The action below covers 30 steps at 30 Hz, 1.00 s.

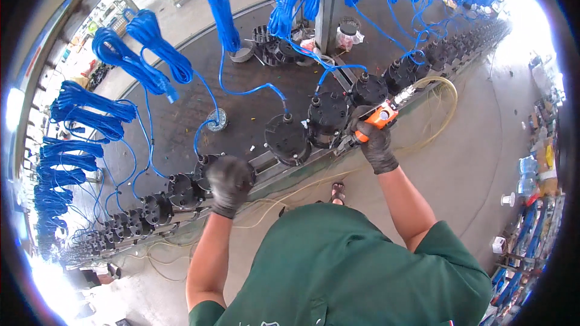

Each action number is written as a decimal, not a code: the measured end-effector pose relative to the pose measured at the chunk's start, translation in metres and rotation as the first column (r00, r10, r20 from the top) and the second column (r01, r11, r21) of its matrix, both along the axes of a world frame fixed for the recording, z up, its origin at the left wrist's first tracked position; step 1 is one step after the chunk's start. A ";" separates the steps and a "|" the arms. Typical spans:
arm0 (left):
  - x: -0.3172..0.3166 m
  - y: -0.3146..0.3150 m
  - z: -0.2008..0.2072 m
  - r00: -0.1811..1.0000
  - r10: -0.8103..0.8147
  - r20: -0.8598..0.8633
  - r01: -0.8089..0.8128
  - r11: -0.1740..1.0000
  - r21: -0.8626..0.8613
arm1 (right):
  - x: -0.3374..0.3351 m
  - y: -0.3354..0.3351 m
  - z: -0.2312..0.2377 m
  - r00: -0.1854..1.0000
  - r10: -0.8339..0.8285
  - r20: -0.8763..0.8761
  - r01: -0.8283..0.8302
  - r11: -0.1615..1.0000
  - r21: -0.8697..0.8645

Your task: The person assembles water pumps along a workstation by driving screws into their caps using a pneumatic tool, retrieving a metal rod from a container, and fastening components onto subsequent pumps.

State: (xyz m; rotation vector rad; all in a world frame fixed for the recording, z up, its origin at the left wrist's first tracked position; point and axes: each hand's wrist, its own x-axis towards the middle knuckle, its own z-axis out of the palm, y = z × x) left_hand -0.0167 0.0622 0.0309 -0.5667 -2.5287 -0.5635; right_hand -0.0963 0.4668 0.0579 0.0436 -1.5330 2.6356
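My right hand (pixel 379 150), in a dark glove, is wrapped round an orange air tool (pixel 382 116). A metal fitting joins the tool to a yellowish air hose (pixel 454 99). The tool's front end reaches toward a round black housing (pixel 328 118), though the hand partly covers that spot. My left hand (pixel 229 184), also gloved, is smeared by motion over another black housing (pixel 204 169), and its fingers cannot be made out. Between the hands sits a larger round black housing (pixel 289 140) with a blue cable (pixel 266 87) rising from its top.
Similar housings (pixel 158 208) line the bench edge both ways. Coiled blue cables (pixel 217 9) hang above the dark benchtop (pixel 181 124). A metal post (pixel 330 12), a jar (pixel 348 33) and a foil-like round dish (pixel 217 119) stand there. Hoses (pixel 284 196) trail below; shelving (pixel 525 241) is at right.
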 end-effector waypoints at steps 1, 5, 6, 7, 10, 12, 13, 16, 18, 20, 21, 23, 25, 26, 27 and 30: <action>0.001 0.029 -0.005 0.993 -0.114 0.031 0.115 0.992 -0.042 | -0.005 0.009 -0.010 1.000 0.004 0.014 -0.004 1.000 -0.010; -0.013 0.127 -0.013 0.919 -0.385 0.084 0.393 0.912 -0.119 | -0.023 0.039 -0.029 0.994 0.109 0.001 -0.109 0.994 0.028; -0.020 0.139 -0.008 0.952 -0.301 0.056 0.306 0.945 -0.120 | -0.026 0.043 -0.026 0.990 0.139 -0.004 -0.139 0.989 0.048; -0.029 0.151 0.001 0.975 -0.220 0.029 0.222 0.968 -0.119 | -0.027 0.049 -0.024 0.987 0.163 -0.007 -0.163 0.984 0.067; -0.067 0.176 0.007 0.966 0.205 -0.157 -0.195 0.978 0.078 | -0.046 0.076 -0.067 0.942 0.335 -0.005 -0.326 0.911 -0.252; -0.075 0.186 0.016 0.935 0.354 0.006 -0.354 0.935 -0.008 | -0.040 0.068 -0.027 0.982 0.168 -0.091 -0.153 0.976 0.157; -0.078 0.191 0.018 0.857 0.494 0.144 -0.484 0.869 -0.101 | -0.039 0.070 -0.017 0.983 0.165 -0.086 -0.151 0.978 0.147; -0.091 0.183 0.009 0.915 0.389 0.107 -0.369 0.913 -0.173 | -0.038 0.079 -0.014 0.975 0.212 0.065 -0.217 0.974 0.070; -0.100 0.170 0.013 0.976 0.208 0.061 -0.189 0.954 -0.233 | -0.041 0.088 -0.030 0.975 0.221 0.040 -0.223 0.972 0.077; -0.107 0.154 0.016 0.984 0.153 0.093 -0.128 0.966 -0.226 | -0.046 0.094 -0.039 0.949 0.306 0.075 -0.301 0.951 -0.061; -0.108 0.147 0.017 0.988 0.095 0.124 -0.068 0.976 -0.207 | -0.048 0.095 -0.039 0.917 0.375 0.137 -0.342 0.915 -0.216; -0.108 0.140 0.030 0.979 0.110 0.174 -0.070 0.973 -0.221 | -0.045 0.092 -0.028 0.973 0.220 0.066 -0.225 0.971 0.079; -0.113 0.127 0.044 0.947 -0.032 0.321 0.109 0.969 -0.223 | -0.047 0.093 -0.040 0.968 0.251 0.021 -0.251 0.968 -0.002; -0.115 0.122 0.046 0.931 -0.062 0.361 0.147 0.966 -0.214 | -0.047 0.093 -0.040 0.967 0.252 0.030 -0.253 0.966 0.045; -0.114 0.122 0.045 0.931 -0.056 0.361 0.143 0.966 -0.216 | -0.047 0.092 -0.039 0.967 0.252 0.038 -0.255 0.962 0.093; -0.111 0.129 0.045 0.922 -0.106 0.373 0.209 0.946 -0.248 | -0.050 0.093 -0.043 0.968 0.248 0.038 -0.251 0.951 0.180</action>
